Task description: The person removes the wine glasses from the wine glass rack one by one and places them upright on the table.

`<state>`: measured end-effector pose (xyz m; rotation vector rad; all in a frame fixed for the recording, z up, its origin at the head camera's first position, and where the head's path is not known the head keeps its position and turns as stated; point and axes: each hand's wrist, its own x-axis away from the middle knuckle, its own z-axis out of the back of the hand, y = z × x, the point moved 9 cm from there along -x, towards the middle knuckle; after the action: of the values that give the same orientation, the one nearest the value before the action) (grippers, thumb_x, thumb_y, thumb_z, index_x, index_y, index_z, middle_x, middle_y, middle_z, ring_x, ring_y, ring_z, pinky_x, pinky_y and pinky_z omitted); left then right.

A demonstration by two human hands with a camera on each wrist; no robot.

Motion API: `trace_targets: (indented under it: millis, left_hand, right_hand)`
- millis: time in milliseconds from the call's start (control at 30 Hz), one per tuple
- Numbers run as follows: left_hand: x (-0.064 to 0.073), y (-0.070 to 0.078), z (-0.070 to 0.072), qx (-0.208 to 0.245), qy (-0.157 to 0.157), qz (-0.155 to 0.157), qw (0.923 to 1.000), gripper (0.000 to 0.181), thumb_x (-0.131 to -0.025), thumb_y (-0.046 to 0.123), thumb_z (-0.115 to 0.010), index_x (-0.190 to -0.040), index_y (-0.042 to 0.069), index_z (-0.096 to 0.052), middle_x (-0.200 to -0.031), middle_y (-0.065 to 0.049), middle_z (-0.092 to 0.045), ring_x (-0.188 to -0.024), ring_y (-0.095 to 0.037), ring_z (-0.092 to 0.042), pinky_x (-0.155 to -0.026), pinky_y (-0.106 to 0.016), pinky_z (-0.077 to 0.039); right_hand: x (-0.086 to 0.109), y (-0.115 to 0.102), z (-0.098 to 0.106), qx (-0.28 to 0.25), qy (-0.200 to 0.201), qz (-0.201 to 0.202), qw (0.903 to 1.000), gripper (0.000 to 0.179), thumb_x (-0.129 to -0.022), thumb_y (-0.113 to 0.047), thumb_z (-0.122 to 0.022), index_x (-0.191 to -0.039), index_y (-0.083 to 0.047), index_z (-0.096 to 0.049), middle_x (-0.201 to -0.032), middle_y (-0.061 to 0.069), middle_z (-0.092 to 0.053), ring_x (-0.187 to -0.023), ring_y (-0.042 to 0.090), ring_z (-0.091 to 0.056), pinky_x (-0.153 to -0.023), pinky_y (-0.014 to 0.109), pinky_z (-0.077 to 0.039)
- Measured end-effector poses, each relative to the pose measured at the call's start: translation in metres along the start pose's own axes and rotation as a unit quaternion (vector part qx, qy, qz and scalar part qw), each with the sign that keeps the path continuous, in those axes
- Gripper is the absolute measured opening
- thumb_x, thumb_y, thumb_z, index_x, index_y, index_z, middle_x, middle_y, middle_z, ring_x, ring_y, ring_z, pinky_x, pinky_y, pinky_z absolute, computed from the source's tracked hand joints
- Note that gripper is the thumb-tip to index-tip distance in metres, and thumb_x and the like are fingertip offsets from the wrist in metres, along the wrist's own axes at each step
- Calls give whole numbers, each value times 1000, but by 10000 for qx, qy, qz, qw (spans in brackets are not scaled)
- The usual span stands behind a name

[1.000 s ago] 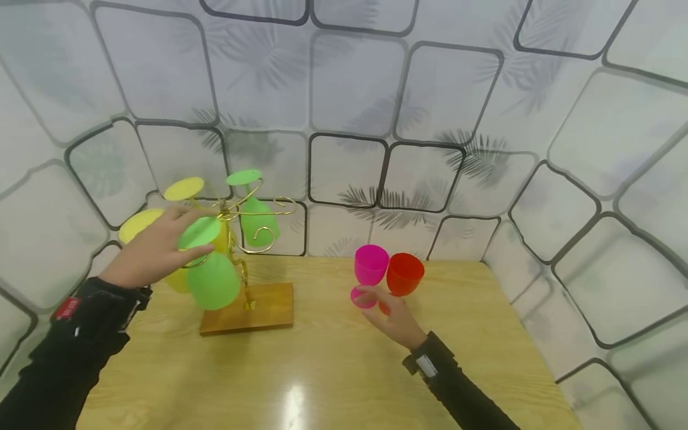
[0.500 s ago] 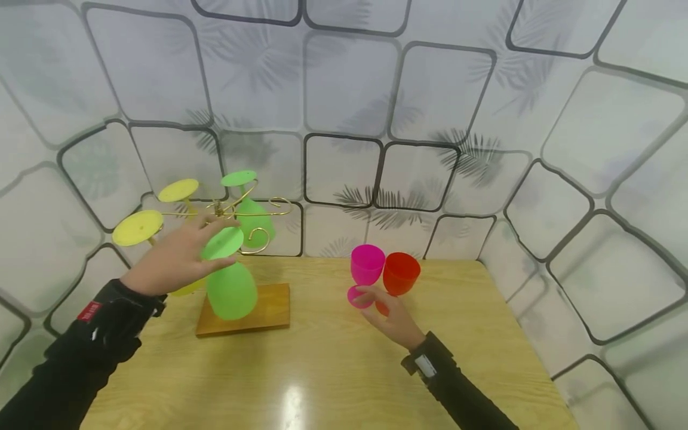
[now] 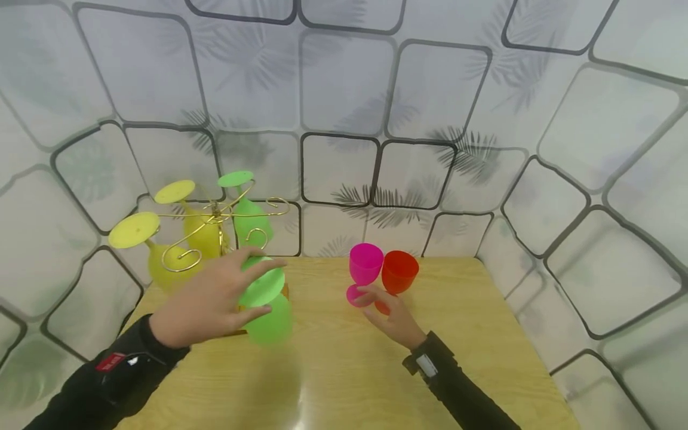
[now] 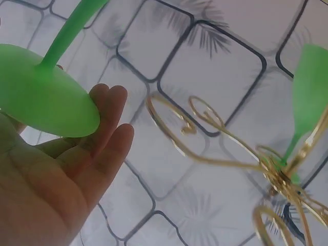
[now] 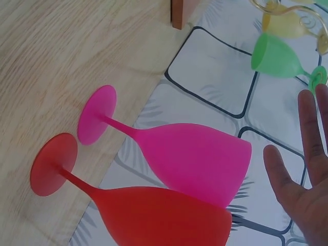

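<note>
My left hand [image 3: 201, 307] holds a green wine glass [image 3: 270, 322] upside down by its foot, its bowl hanging over the table. In the left wrist view the glass's green foot [image 4: 46, 97] lies against the fingers, apart from the gold hooks [image 4: 205, 154]. My right hand [image 3: 396, 319] is in front of a pink wine glass [image 3: 366, 264] and a red wine glass [image 3: 400, 273], which stand upright side by side. The right wrist view shows that hand [image 5: 307, 189] with fingers extended, apart from the pink glass [image 5: 197, 159] and the red glass [image 5: 164, 215].
A gold wire glass rack [image 3: 216, 215] stands at left, its wooden base mostly hidden behind the left hand. Two yellow wine glasses [image 3: 134, 230] and another green wine glass [image 3: 248, 218] hang upside down from it. Patterned wall covering [image 3: 344, 89] surrounds the wooden table [image 3: 344, 370].
My left hand has moved right and toward me with the green glass, away from the rack, baring a front hook. My right hand stays by the pink and red glasses.
</note>
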<state>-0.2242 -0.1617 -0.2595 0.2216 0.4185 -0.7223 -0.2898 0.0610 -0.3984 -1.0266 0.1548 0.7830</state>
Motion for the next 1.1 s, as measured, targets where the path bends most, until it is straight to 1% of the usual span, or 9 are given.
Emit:
trace_targets:
  millis: [167, 267, 333, 433, 567, 700, 833, 1000, 1100]
  left_hand:
    - [-4, 15, -32, 325, -321, -78, 9989, 67, -70, 36, -76, -131, 22, -54, -114, -10, -55, -76, -12, -54, -59, -26, -52]
    - [-6, 20, -59, 659, -604, -128, 9959, 67, -71, 33, -77, -133, 22, -53, -112, -10, -53, -84, -14, -53, -66, -28, -53]
    - [-6, 22, -76, 807, -845, -139, 9931, 68, -71, 31, -77, -134, 22, -52, -111, -10, -53, -82, -15, -53, -65, -28, -53]
    - [-8, 24, -100, 962, -1209, -95, 9879, 68, -71, 30, -76, -134, 23, -51, -111, -11, -53, -77, -14, -51, -60, -26, -51]
    - [-11, 28, -121, 995, -1539, -26, 9831, 65, -72, 30, -75, -133, 25, -53, -114, -12, -53, -76, -15, -54, -60, -25, -52]
    - [-14, 35, -130, 1048, -1652, -63, 9807, 63, -73, 29, -74, -133, 24, -54, -117, -14, -52, -81, -17, -57, -64, -28, -54]
    - [-16, 38, -131, 1214, -1602, -57, 9796, 61, -73, 26, -74, -131, 22, -55, -116, -13, -49, -81, -16, -56, -64, -26, -55]
    - [-11, 32, -127, 1550, -1340, 117, 9787, 58, -65, 19, -78, -118, 17, -55, -110, -9, -47, -76, -14, -56, -65, -23, -55]
    - [-2, 23, -127, 1786, -1145, 293, 9768, 61, -59, 18, -81, -112, 13, -51, -106, -5, -44, -77, -12, -54, -65, -21, -54]
  right_hand:
    - [4, 0, 6, 187, 157, 168, 9996, 38, -83, 2, -62, -120, 7, -56, -98, 18, -71, -93, 29, -65, -90, 52, -51]
    - [6, -2, 11, 341, 247, 377, 9984, 39, -81, 6, -63, -118, 10, -55, -95, 22, -71, -88, 32, -66, -85, 50, -54]
    - [8, -2, 14, 481, 294, 443, 9974, 39, -79, 7, -63, -117, 11, -55, -94, 23, -71, -86, 31, -67, -82, 48, -55]
    - [12, 1, 19, 662, 372, 372, 9964, 39, -79, 8, -64, -117, 11, -56, -93, 20, -72, -87, 29, -67, -81, 48, -56]
    - [18, 4, 26, 833, 520, 261, 9948, 38, -78, 9, -64, -115, 9, -57, -92, 20, -72, -87, 29, -67, -80, 50, -54]
    - [23, 8, 30, 889, 590, 121, 9942, 37, -79, 7, -64, -116, 7, -57, -92, 20, -72, -87, 29, -65, -80, 53, -53]
    - [25, 14, 35, 816, 606, -112, 9948, 37, -81, 2, -64, -118, 6, -57, -95, 17, -72, -89, 27, -65, -83, 53, -52]
    - [26, 16, 48, 710, 853, -194, 9936, 37, -82, 5, -61, -119, 9, -56, -95, 21, -70, -90, 29, -65, -85, 54, -52]
    - [30, 26, 60, 639, 1078, -285, 9917, 36, -84, 7, -58, -120, 10, -55, -97, 22, -70, -91, 28, -64, -85, 46, -54]
